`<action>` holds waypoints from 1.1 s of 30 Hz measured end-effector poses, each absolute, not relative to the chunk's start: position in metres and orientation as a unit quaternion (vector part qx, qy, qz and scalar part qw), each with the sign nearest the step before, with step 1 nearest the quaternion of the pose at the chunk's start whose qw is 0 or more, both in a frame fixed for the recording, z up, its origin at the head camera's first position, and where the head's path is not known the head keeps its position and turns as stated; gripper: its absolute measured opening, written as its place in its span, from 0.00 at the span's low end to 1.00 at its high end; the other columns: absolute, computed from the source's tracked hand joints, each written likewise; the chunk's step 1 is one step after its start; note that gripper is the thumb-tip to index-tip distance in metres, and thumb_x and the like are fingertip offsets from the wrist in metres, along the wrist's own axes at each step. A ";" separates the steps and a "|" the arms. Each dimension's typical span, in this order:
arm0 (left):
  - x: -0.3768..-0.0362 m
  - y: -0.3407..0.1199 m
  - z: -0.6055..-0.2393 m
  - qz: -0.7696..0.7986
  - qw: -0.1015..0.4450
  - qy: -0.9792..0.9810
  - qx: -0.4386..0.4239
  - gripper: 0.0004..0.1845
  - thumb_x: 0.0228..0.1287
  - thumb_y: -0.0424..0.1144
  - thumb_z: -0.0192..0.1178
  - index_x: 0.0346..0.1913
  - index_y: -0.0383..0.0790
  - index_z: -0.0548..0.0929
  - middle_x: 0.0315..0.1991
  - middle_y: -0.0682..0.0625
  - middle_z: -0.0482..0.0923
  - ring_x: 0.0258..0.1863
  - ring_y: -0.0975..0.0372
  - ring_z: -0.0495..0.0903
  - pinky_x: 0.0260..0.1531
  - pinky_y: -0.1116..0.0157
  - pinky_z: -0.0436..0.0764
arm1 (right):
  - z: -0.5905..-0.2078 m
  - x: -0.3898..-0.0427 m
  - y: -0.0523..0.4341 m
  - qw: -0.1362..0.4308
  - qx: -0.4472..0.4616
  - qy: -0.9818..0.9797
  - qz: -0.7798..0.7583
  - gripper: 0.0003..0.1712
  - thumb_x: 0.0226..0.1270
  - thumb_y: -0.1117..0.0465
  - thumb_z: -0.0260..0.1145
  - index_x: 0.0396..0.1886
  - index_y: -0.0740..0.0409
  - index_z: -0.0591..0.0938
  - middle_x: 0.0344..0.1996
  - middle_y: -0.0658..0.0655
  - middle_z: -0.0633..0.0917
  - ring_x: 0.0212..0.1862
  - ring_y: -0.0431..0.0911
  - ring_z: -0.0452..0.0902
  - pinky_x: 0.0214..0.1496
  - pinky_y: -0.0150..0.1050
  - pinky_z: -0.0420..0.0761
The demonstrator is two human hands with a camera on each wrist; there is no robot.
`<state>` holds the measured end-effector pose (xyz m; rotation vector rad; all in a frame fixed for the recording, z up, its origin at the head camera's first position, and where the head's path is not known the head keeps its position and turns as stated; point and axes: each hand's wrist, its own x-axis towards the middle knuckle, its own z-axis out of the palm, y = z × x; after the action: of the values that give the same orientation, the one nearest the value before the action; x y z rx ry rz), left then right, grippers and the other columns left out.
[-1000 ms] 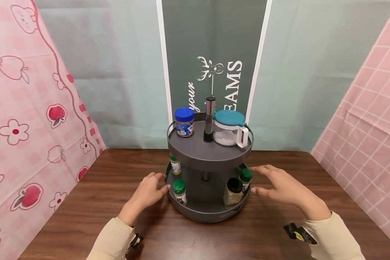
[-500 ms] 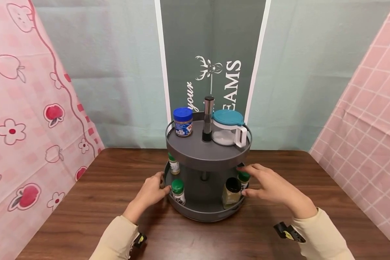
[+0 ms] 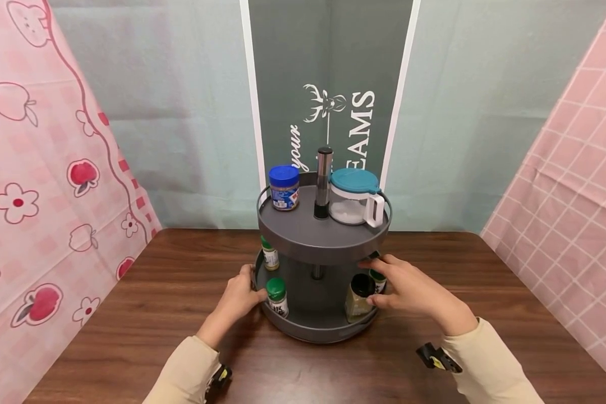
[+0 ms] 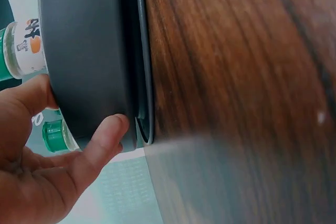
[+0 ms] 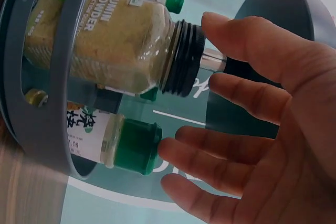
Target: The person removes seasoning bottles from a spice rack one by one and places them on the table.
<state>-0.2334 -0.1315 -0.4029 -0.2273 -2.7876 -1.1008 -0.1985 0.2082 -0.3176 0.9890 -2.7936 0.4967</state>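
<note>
wooden tabletop (image 3: 131, 314), curtained backdrop: two-tier grey spice carousel (image 3: 318, 328) at centre. both hands have closed in since a second ago; left hand (image 3: 239, 294) now grips the lower rim, right hand (image 3: 409, 286), fingers spread and loose, touches the green-capped bottle (image 5: 113, 142) beside the cumin jar (image 5: 110, 48). turning or picking looks imminent.

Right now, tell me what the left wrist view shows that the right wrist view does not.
Only the left wrist view shows the left hand, thumb and fingers against the dark grey lower tray wall, and the brown wooden table. Only the right wrist view shows the right hand, fingers spread, and the black-capped glass cumin powder jar. Both show the tray and green-capped spice bottles.
</note>
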 end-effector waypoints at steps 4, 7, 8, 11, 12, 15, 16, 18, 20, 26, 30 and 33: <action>-0.233 -0.130 -0.401 -0.366 0.065 -0.926 -0.068 0.36 0.40 0.35 0.65 0.57 0.25 0.67 0.30 0.44 0.77 0.32 0.55 0.75 0.34 0.57 0.75 | -0.319 -0.200 0.205 0.071 0.335 -0.924 0.168 0.32 0.49 0.57 0.73 0.57 0.55 0.75 0.48 0.63 0.75 0.40 0.51 0.75 0.39 0.46 0.74; -0.233 -0.129 -0.401 -0.360 0.064 -0.928 -0.067 0.37 0.39 0.35 0.65 0.56 0.24 0.68 0.30 0.43 0.77 0.32 0.54 0.76 0.34 0.57 0.75 | -0.320 -0.201 0.202 0.070 0.343 -0.920 0.173 0.32 0.50 0.58 0.73 0.57 0.57 0.75 0.50 0.64 0.74 0.45 0.53 0.75 0.40 0.48 0.75; -0.233 -0.128 -0.401 -0.359 0.064 -0.929 -0.066 0.37 0.38 0.35 0.65 0.57 0.24 0.68 0.30 0.44 0.77 0.32 0.54 0.76 0.34 0.57 0.75 | -0.321 -0.201 0.202 0.069 0.345 -0.920 0.174 0.32 0.50 0.58 0.73 0.57 0.58 0.75 0.50 0.65 0.74 0.45 0.54 0.75 0.41 0.48 0.75; -0.235 -0.127 -0.401 -0.358 0.064 -0.929 -0.065 0.37 0.38 0.34 0.66 0.57 0.24 0.67 0.33 0.41 0.77 0.35 0.52 0.76 0.36 0.56 0.75 | -0.321 -0.202 0.198 0.064 0.352 -0.917 0.176 0.33 0.50 0.59 0.73 0.57 0.59 0.75 0.52 0.66 0.73 0.47 0.55 0.75 0.42 0.49 0.75; -0.235 -0.127 -0.401 -0.359 0.064 -0.929 -0.065 0.37 0.39 0.33 0.66 0.57 0.23 0.67 0.36 0.39 0.78 0.37 0.51 0.76 0.38 0.55 0.75 | -0.321 -0.203 0.197 0.061 0.354 -0.916 0.177 0.33 0.50 0.60 0.73 0.58 0.60 0.75 0.53 0.66 0.73 0.48 0.55 0.74 0.43 0.49 0.75; -0.237 -0.125 -0.402 -0.358 0.066 -0.929 -0.064 0.38 0.38 0.32 0.66 0.57 0.22 0.66 0.45 0.33 0.75 0.45 0.46 0.73 0.44 0.53 0.73 | -0.322 -0.204 0.194 0.056 0.364 -0.914 0.172 0.33 0.50 0.61 0.73 0.57 0.62 0.74 0.52 0.66 0.73 0.49 0.55 0.74 0.44 0.49 0.75; -0.237 -0.125 -0.402 -0.358 0.066 -0.929 -0.064 0.38 0.38 0.32 0.66 0.57 0.22 0.66 0.47 0.31 0.74 0.47 0.45 0.72 0.46 0.52 0.72 | -0.322 -0.205 0.193 0.053 0.368 -0.912 0.172 0.32 0.50 0.61 0.73 0.57 0.62 0.75 0.52 0.66 0.73 0.50 0.55 0.73 0.44 0.49 0.75; -0.237 -0.125 -0.403 -0.358 0.065 -0.929 -0.062 0.39 0.39 0.31 0.66 0.58 0.21 0.65 0.48 0.30 0.73 0.49 0.44 0.71 0.47 0.51 0.71 | -0.325 -0.206 0.191 0.051 0.374 -0.910 0.171 0.31 0.49 0.63 0.72 0.56 0.63 0.75 0.51 0.65 0.74 0.50 0.55 0.73 0.45 0.49 0.75; -0.236 -0.125 -0.403 -0.359 0.067 -0.929 -0.061 0.38 0.38 0.31 0.67 0.58 0.21 0.66 0.48 0.30 0.73 0.48 0.44 0.71 0.47 0.51 0.71 | -0.327 -0.208 0.189 0.050 0.381 -0.907 0.170 0.30 0.48 0.65 0.71 0.55 0.63 0.76 0.51 0.64 0.74 0.50 0.55 0.72 0.45 0.49 0.75; -0.235 -0.125 -0.404 -0.362 0.078 -0.927 -0.064 0.38 0.39 0.32 0.67 0.57 0.22 0.67 0.48 0.31 0.73 0.48 0.43 0.71 0.46 0.50 0.71 | -0.333 -0.211 0.185 0.054 0.397 -0.902 0.163 0.29 0.45 0.69 0.69 0.52 0.66 0.77 0.50 0.66 0.75 0.50 0.56 0.72 0.44 0.49 0.75; -0.234 -0.123 -0.405 -0.365 0.082 -0.925 -0.063 0.38 0.40 0.32 0.67 0.58 0.22 0.66 0.49 0.30 0.72 0.49 0.42 0.71 0.47 0.49 0.71 | -0.337 -0.213 0.183 0.047 0.402 -0.901 0.155 0.27 0.45 0.69 0.68 0.50 0.65 0.78 0.46 0.63 0.77 0.46 0.55 0.72 0.41 0.46 0.75; -0.234 -0.123 -0.406 -0.367 0.081 -0.925 -0.062 0.38 0.40 0.32 0.67 0.58 0.21 0.66 0.49 0.29 0.71 0.49 0.42 0.71 0.46 0.50 0.71 | -0.342 -0.213 0.182 0.039 0.399 -0.903 0.156 0.23 0.46 0.70 0.67 0.46 0.64 0.79 0.42 0.59 0.78 0.43 0.52 0.72 0.39 0.44 0.75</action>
<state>-0.2337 -0.1231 -0.4065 -0.1850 -2.7636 -1.0967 -0.2134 0.1819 -0.3421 1.2219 -2.7682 0.4796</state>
